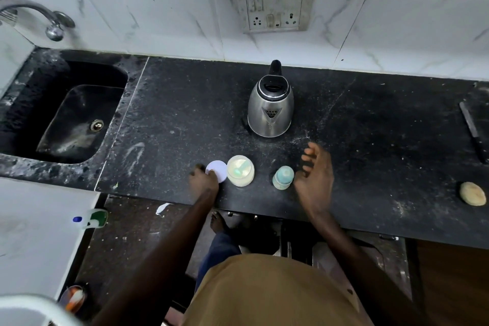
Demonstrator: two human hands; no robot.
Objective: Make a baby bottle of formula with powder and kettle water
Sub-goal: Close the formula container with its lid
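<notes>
Pinching white lid (217,171) at lower centre: left hand (203,180). Right hand (315,174) spread, empty, beside baby bottle (283,177); open powder jar (240,170) between.

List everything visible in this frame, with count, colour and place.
Kettle: 1, steel, black handle, counter rear.
Jar: 1, clear, open, scoop inside, counter front.
Lid: 1, white, left of jar.
Bottle: 1, teal, right of jar.
Sink: 1, black, left.
Tap: 1, chrome, above sink.
Socket panel: 1, wall.
Round object: 1, tan, counter right.
Left hand: on lid.
Right hand: open, beside bottle.
</notes>
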